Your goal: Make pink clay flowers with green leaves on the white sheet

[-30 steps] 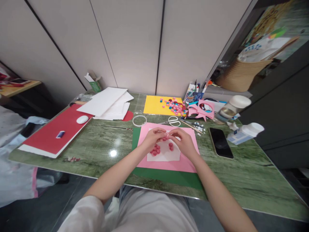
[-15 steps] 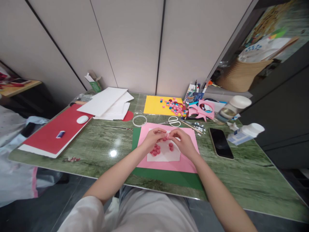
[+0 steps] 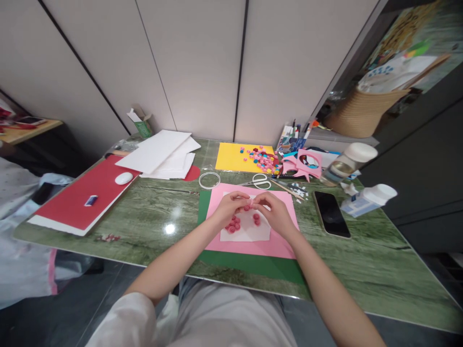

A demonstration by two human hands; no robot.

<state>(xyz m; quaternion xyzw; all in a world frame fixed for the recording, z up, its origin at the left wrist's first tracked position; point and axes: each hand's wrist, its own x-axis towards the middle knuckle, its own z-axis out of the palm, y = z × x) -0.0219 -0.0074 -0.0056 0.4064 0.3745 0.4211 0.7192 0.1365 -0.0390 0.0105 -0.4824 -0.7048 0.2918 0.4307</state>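
Over a white paper square (image 3: 249,234), my left hand (image 3: 230,206) and my right hand (image 3: 272,212) meet with fingertips pinched close together. Between them is a small pale pink piece, perhaps curled paper; the fingers partly hide it. Just under the fingertips shows a dark pink rolled paper flower (image 3: 247,208). More rolled flowers (image 3: 233,224) cluster below my left hand, and a pair (image 3: 256,219) lies beside my right hand. The white square rests on a pink sheet (image 3: 217,245), which lies on a green sheet (image 3: 253,268).
Scissors (image 3: 261,181) and a tape roll (image 3: 209,180) lie beyond the sheets. Small coloured rolls cover part of a yellow sheet (image 3: 227,156). A phone (image 3: 332,214) and two bottles (image 3: 369,200) stand right. White papers (image 3: 155,152) and a red sheet (image 3: 79,202) are left, near another person's sleeve.
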